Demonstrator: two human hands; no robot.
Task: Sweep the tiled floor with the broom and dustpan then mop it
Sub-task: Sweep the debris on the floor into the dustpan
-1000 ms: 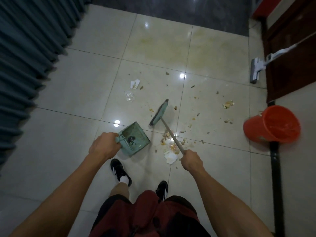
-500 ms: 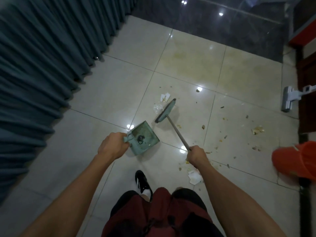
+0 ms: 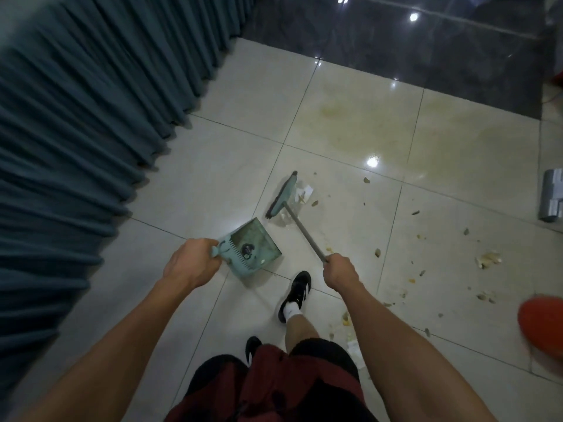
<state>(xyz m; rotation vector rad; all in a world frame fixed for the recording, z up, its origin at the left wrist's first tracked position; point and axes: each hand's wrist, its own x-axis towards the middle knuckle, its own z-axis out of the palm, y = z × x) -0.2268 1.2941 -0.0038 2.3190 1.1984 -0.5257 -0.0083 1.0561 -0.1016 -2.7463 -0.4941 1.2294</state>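
My left hand point(image 3: 191, 261) grips the handle of a teal dustpan point(image 3: 253, 247), held low over the pale tiled floor point(image 3: 225, 166), with a small dark bit of rubbish inside. My right hand point(image 3: 340, 273) is closed on the grey handle of a teal broom point(image 3: 283, 194). The broom head rests on the floor beside white paper scraps and a clear wrapper point(image 3: 300, 193), just beyond the dustpan's open mouth. Crumbs and scraps point(image 3: 487, 259) are scattered over the tiles to the right.
A dark teal curtain point(image 3: 85, 132) hangs along the left. Dark tiles point(image 3: 411, 56) lie at the far end. A grey mop head point(image 3: 553, 194) sits at the right edge, and an orange bucket point(image 3: 543, 325) at the lower right. My feet in black shoes point(image 3: 297, 292) stand below the dustpan.
I have stepped forward and left. The broom head has moved from the central debris pile out to the paper scraps and wrapper; the dustpan followed alongside.
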